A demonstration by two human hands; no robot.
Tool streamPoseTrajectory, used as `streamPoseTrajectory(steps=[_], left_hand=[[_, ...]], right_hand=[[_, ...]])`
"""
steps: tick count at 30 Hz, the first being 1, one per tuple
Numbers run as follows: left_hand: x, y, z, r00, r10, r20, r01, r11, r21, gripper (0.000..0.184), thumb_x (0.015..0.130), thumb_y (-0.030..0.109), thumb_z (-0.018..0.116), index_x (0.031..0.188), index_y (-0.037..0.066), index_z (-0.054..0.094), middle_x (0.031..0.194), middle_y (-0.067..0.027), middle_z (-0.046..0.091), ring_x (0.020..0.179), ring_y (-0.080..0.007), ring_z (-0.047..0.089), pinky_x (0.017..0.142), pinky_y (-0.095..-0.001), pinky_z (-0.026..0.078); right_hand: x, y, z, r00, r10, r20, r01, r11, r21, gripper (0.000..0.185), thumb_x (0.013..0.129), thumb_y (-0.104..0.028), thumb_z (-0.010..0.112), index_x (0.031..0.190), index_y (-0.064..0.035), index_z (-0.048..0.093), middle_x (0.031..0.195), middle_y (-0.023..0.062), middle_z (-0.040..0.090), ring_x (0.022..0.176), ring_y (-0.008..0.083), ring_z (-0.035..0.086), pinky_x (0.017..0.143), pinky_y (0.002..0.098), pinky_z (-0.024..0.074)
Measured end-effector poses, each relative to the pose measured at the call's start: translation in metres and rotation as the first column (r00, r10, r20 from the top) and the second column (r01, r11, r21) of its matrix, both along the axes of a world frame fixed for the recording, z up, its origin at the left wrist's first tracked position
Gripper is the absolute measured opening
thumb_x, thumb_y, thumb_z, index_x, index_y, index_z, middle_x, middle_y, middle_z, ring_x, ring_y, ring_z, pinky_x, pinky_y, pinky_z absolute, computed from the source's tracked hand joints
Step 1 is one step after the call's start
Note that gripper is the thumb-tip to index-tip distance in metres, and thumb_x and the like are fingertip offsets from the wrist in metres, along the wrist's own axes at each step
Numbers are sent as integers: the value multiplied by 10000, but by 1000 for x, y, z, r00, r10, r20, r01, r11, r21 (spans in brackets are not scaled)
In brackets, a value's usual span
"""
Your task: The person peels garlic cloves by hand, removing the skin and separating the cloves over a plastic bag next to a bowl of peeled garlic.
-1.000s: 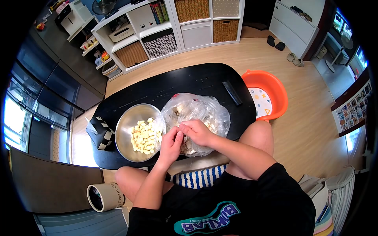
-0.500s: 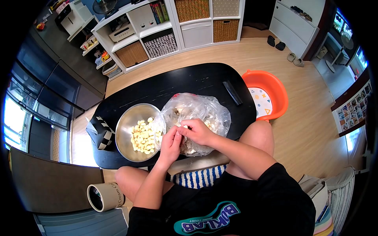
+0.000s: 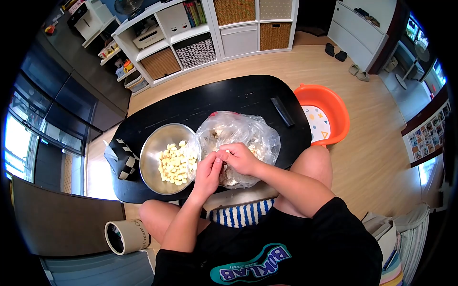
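Note:
My left hand (image 3: 209, 172) and my right hand (image 3: 240, 159) meet fingertip to fingertip above a clear plastic bag (image 3: 260, 125). Both are closed in a pinch around a garlic clove, mostly hidden by the fingers and thumbs. Whitish garlic and papery skins (image 3: 230, 177) fill the open bag. Left of it stands a steel bowl (image 3: 151, 148), the bag's edge overlapping its rim. Many peeled, cream-coloured garlic cloves (image 3: 172, 164) lie in the bowl, mostly toward its right side.
Everything stands on a black oval table (image 3: 229, 93). A dark strip-shaped object (image 3: 282, 112) lies at its right end, and a checkered tissue pouch (image 3: 125, 159) at its left. An orange tub (image 3: 338, 114) sits on the floor to the right, a beige canister (image 3: 128, 237) at lower left.
My fingers have shifted slightly against each other, and the pale clove that showed between them is now more covered. Bowl, bag and table things stay where they were.

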State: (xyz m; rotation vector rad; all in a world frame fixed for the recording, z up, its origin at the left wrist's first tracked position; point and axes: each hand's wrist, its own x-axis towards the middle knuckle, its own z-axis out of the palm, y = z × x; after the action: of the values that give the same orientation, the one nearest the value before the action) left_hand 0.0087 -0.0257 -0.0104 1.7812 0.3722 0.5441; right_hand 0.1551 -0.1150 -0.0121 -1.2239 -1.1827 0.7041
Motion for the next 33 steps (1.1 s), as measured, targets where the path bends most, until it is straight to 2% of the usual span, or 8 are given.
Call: streamPoseTrajectory(steps=[6, 9, 14, 18, 23, 30, 32, 33], left_hand=[[-1, 0, 1, 1000, 25, -18, -25, 999, 35, 224, 1039, 169, 508, 998, -16, 627, 694, -76, 576, 628, -141, 520, 590, -314, 429], [-3, 3, -2, 999, -34, -28, 35, 998, 42, 274, 1073, 214, 470, 1130, 2, 634, 794, 18, 570, 685, -63, 484, 615, -230, 394], [-3, 3, 2, 1000, -19, -10, 20, 993, 112, 268, 1061, 215, 482, 1021, -4, 631, 750, -16, 584, 667, -91, 502, 617, -261, 421], [-5, 3, 11, 999, 42, -26, -39, 992, 121, 278, 1050, 207, 492, 914, -7, 606, 709, -41, 580, 648, -106, 506, 608, -281, 427], [-4, 3, 10, 997, 77, -11, -75, 986, 149, 287, 1025, 165, 514, 799, -6, 557, 658, -53, 554, 615, -122, 497, 584, -298, 422], [-4, 3, 13, 998, 59, 4, -59, 986, 158, 286, 1021, 157, 516, 791, -12, 547, 639, -57, 538, 595, -130, 484, 567, -309, 410], [-5, 3, 16, 998, 57, -26, -52, 988, 143, 229, 987, 120, 525, 826, -34, 577, 670, -169, 571, 594, -273, 562, 590, -373, 443], [-5, 3, 15, 998, 56, -27, -52, 988, 143, 229, 987, 120, 525, 826, -34, 577, 670, -169, 571, 594, -273, 562, 590, -373, 443]], right_hand=[[2, 1, -5, 999, 33, -25, -33, 999, -9, 324, 1008, -246, 575, 846, 26, 643, 690, 96, 626, 657, 131, 556, 647, 314, 480], [4, 1, -6, 997, 71, -11, -71, 996, -59, 324, 1012, -239, 568, 845, 27, 648, 704, 83, 631, 668, 123, 556, 648, 307, 474], [0, 0, -5, 986, 94, -141, -99, 995, -29, 315, 1028, -230, 546, 855, 20, 632, 740, 51, 620, 688, 117, 540, 643, 295, 456], [4, 2, -12, 989, 105, -108, -111, 992, -54, 301, 1020, -237, 556, 853, 9, 605, 747, 58, 611, 694, 119, 536, 641, 294, 450], [7, 1, -7, 994, 33, 102, -26, 998, -61, 292, 997, -263, 590, 854, -9, 594, 701, 80, 572, 665, 123, 517, 626, 307, 438], [8, -1, -3, 994, 94, 48, -90, 992, -86, 304, 1000, -260, 597, 844, 1, 610, 701, 59, 577, 689, 102, 526, 638, 296, 443], [7, -1, -3, 990, 129, -59, -132, 989, -64, 290, 1005, -246, 601, 861, 2, 638, 721, 30, 600, 706, 83, 527, 651, 281, 447], [7, -1, -3, 990, 128, -59, -132, 989, -63, 290, 1005, -246, 601, 861, 2, 638, 721, 30, 600, 706, 83, 527, 651, 281, 447]])
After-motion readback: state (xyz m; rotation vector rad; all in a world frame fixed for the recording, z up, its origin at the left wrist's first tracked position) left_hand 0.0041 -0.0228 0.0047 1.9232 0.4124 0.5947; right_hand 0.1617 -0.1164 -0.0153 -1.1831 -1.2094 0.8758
